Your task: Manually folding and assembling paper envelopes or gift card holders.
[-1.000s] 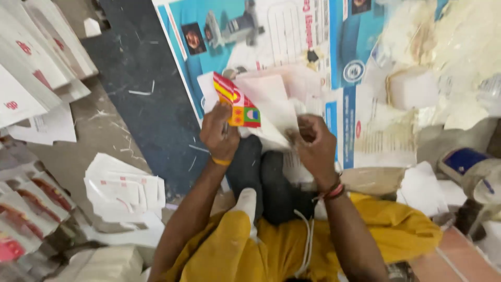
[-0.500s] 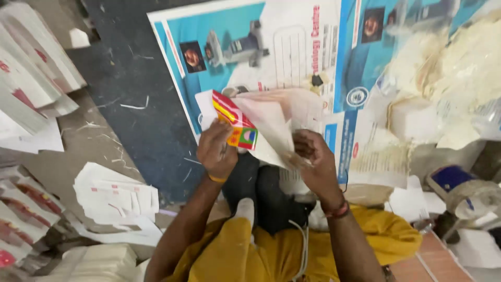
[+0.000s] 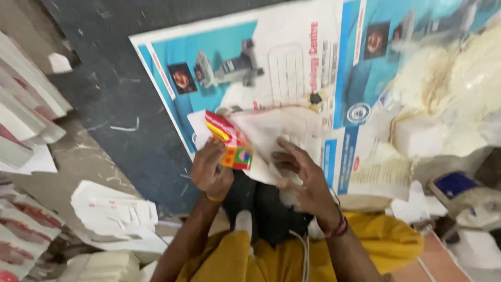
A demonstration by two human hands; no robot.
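Left hand [image 3: 211, 169]: fingers closed on the red, yellow and green printed end of a flat white paper packet [image 3: 271, 141], thumb side toward the chest; thin yellow band at the wrist.
Right hand [image 3: 305, 180]: fingers spread and pressed flat against the underside edge of the same paper packet, gripping it loosely; red and dark thread bracelet [image 3: 340, 228] at the wrist.
Paper packet: held up between both hands above the lap, coloured end to the left, pale creased body stretching right and slightly upward; over the lower middle of the poster.
Large printed poster, blue and white, glossy [image 3: 292, 73]: lying flat on the dark floor [image 3: 120, 104] in front of the knees, tilted to the frame.
Heap of off-white crumpled paper [image 3: 459, 89]: on the poster's right side, well apart from the hands.
Loose stack of white cut sheets [image 3: 112, 214]: on the floor left of the left forearm, near but not touching.
Rows of white and red flat packets [image 3: 23, 104]: far left edge, stacked on edge.
Clothing: yellow garment [image 3: 376, 245] over the lap, black fabric between the knees.
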